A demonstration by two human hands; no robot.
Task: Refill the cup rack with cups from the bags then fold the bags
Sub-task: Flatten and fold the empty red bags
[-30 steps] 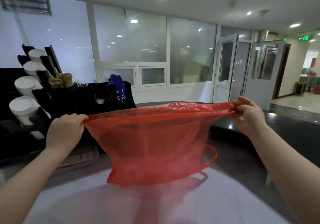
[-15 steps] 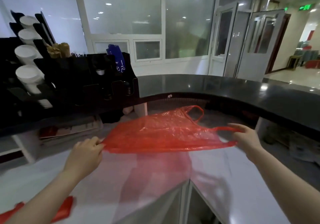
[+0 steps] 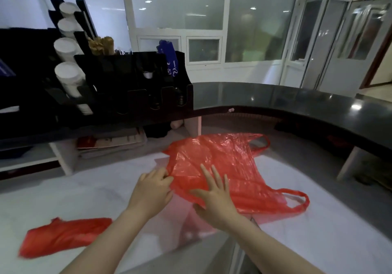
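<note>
A red plastic bag [image 3: 229,163] lies spread flat on the white counter [image 3: 318,231], its two handles pointing right. My left hand [image 3: 151,191] pinches the bag's left edge with curled fingers. My right hand [image 3: 214,197] presses flat on the bag with straight, spread fingers. A second red bag [image 3: 61,237] lies folded on the counter at the lower left. The black cup rack [image 3: 70,95] stands at the back left, and several white cup stacks [image 3: 67,76] fill its slots.
A black organizer [image 3: 135,82] with compartments holds a blue packet [image 3: 169,59] and brown sticks beside the rack. A dark raised bar top [image 3: 297,101] curves round the back and right. Shelves with papers sit under it.
The bag, held stretched in the air a second ago, came down onto the counter. My right hand let go of its edge and moved left onto the bag. The view tilted down.
</note>
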